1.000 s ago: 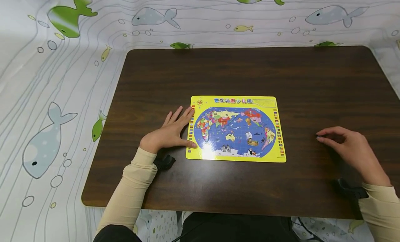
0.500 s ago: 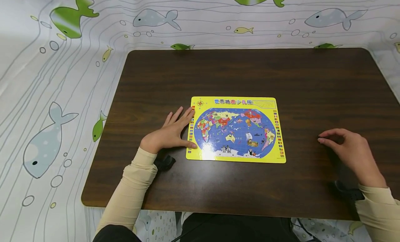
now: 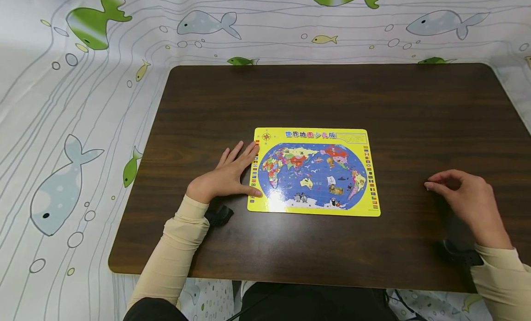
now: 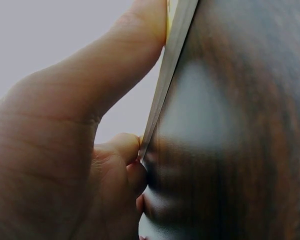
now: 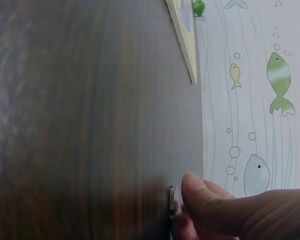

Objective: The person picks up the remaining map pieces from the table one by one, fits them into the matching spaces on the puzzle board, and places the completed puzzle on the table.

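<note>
A yellow-bordered world map board (image 3: 311, 208) lies flat on the dark wooden table (image 3: 323, 252), its blue oval map facing up. My left hand (image 3: 224, 176) rests at its left edge, fingers spread and straight, fingertips and thumb on the border. The left wrist view shows the thumb (image 4: 135, 40) against the board's thin edge (image 4: 162, 90). Off to the right, my right hand (image 3: 470, 196) is low over the table with thumb and index finger brought together. They pinch a small flat piece (image 5: 173, 199), close to the tabletop in the right wrist view; in the head view it is mostly hidden.
A white sheet with printed fish (image 3: 265, 35) hangs behind the table and down its left side. Black wrist cameras sit under both wrists, the left one (image 3: 219, 216) near the board. The person's dark-clothed lap (image 3: 315, 302) is at the front edge.
My right hand has shifted slightly to the right, away from the board, with thumb and index finger still together. The left hand and the board have stayed in place.
</note>
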The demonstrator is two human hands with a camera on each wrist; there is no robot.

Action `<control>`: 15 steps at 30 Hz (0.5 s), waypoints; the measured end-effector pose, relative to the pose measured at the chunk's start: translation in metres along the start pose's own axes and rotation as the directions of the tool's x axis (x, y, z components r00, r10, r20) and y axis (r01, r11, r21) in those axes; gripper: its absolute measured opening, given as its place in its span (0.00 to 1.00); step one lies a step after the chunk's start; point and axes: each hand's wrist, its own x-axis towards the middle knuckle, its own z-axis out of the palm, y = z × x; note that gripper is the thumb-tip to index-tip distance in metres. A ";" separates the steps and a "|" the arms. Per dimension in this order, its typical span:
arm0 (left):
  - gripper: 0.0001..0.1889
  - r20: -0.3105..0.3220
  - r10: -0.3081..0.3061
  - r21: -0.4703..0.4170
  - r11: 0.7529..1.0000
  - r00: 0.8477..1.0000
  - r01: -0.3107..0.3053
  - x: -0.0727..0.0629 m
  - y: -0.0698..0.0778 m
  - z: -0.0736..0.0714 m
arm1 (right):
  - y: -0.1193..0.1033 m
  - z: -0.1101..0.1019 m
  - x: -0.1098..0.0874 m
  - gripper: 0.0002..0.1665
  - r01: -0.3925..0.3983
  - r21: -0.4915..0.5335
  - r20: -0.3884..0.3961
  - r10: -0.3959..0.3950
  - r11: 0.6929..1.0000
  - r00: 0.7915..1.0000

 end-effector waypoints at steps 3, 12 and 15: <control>0.66 -0.001 0.002 0.003 1.000 1.000 -0.002 0.000 0.000 0.000 | 0.001 0.001 -0.001 0.13 0.015 0.005 -0.019 -0.015 1.000 1.000; 0.66 0.000 0.002 0.000 1.000 1.000 -0.002 0.000 0.000 0.000 | -0.002 0.006 -0.006 0.10 0.003 -0.020 -0.076 -0.004 1.000 0.997; 0.66 0.000 0.009 -0.007 1.000 1.000 -0.009 0.000 0.000 0.000 | -0.004 0.008 -0.008 0.12 -0.021 -0.020 -0.076 0.019 1.000 0.997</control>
